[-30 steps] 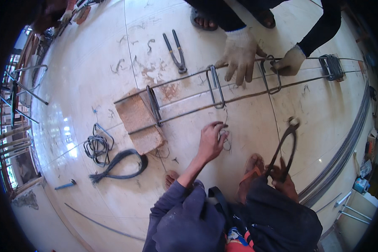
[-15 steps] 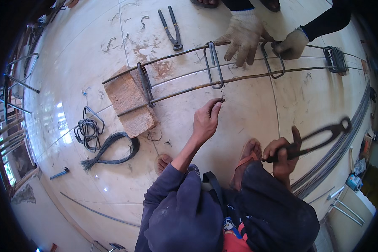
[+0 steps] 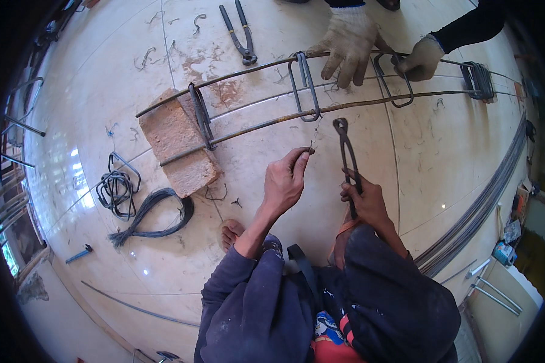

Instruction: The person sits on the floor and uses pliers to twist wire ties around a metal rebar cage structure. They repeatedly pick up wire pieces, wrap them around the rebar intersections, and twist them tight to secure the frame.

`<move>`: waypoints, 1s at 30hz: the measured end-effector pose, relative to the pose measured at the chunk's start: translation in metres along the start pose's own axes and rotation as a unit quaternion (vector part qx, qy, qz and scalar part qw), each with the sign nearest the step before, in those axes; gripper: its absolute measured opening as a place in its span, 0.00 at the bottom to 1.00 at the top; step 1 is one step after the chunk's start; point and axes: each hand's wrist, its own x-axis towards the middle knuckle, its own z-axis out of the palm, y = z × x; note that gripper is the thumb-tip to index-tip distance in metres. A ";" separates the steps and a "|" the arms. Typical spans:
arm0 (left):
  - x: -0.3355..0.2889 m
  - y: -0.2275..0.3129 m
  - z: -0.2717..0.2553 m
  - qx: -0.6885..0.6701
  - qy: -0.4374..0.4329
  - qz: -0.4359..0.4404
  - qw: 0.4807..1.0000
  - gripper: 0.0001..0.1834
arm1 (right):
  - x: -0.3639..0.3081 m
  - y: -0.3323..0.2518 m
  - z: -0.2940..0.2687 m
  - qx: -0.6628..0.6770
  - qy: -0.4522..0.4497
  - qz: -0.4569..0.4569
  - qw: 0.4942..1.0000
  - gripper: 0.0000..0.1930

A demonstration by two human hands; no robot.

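My left hand (image 3: 284,181) pinches a thin wire (image 3: 312,144) between thumb and forefinger, just below the middle stirrup (image 3: 312,88) of the steel-bar frame (image 3: 260,125). The wire seems to run up to that stirrup, though it is too fine for me to be sure. My right hand (image 3: 369,202) is wrapped round the handles of dark pincers (image 3: 346,151), their head near the frame's closer bar but apart from it. The frame's left end rests on a brick (image 3: 166,133). Across from me, a co-worker's gloved hands (image 3: 348,48) are at the farther bar.
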 end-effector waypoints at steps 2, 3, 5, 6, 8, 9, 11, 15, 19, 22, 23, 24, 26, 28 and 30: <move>0.000 -0.012 0.007 -0.017 0.049 0.055 0.997 0.12 | -0.003 -0.010 0.006 0.001 -0.017 0.036 0.999 0.21; -0.001 -0.016 0.010 -0.026 0.073 0.082 0.994 0.11 | -0.004 -0.015 0.010 0.002 -0.026 0.053 0.998 0.20; 0.002 -0.017 0.011 -0.028 0.066 0.085 0.994 0.12 | -0.006 -0.015 0.016 -0.021 -0.017 0.047 0.999 0.21; 0.002 -0.017 0.012 -0.029 0.063 0.086 0.994 0.12 | -0.006 -0.016 0.019 -0.034 -0.013 0.044 0.998 0.21; 0.003 -0.020 0.013 -0.019 0.055 0.069 0.996 0.12 | -0.005 -0.024 0.023 -0.058 -0.003 0.053 0.997 0.21; 0.003 -0.021 0.014 -0.019 0.053 0.064 0.996 0.12 | -0.004 -0.026 0.023 -0.071 0.003 0.058 0.996 0.21; 0.003 -0.021 0.016 -0.023 0.052 0.057 0.997 0.12 | -0.002 -0.020 0.024 -0.090 0.022 0.020 0.995 0.22; 0.003 -0.015 0.012 -0.009 0.008 0.015 1.000 0.12 | -0.003 -0.013 0.024 -0.121 0.066 -0.046 0.989 0.21; 0.002 -0.021 0.017 -0.014 0.020 0.032 0.999 0.13 | -0.006 -0.022 0.024 -0.209 0.090 -0.063 0.972 0.21; 0.001 -0.012 0.013 -0.010 -0.002 0.001 1.000 0.13 | -0.005 -0.022 0.022 -0.194 0.083 -0.051 0.976 0.21; 0.000 -0.010 0.011 -0.003 -0.007 -0.006 1.000 0.13 | -0.005 -0.020 0.020 -0.155 0.065 -0.021 0.986 0.20; 0.000 -0.009 0.010 0.004 -0.011 -0.014 1.000 0.13 | -0.006 -0.019 0.020 -0.115 0.046 0.008 0.992 0.20; 0.002 -0.019 0.015 -0.017 0.034 0.057 0.998 0.12 | -0.011 -0.019 0.020 -0.066 0.040 0.013 0.997 0.21; 0.002 -0.022 0.019 -0.027 0.057 0.093 0.994 0.11 | -0.012 -0.016 0.020 -0.058 0.041 0.010 0.997 0.21; 0.001 -0.021 0.021 -0.026 0.056 0.094 0.994 0.12 | -0.006 -0.008 0.021 -0.092 0.047 -0.003 0.995 0.21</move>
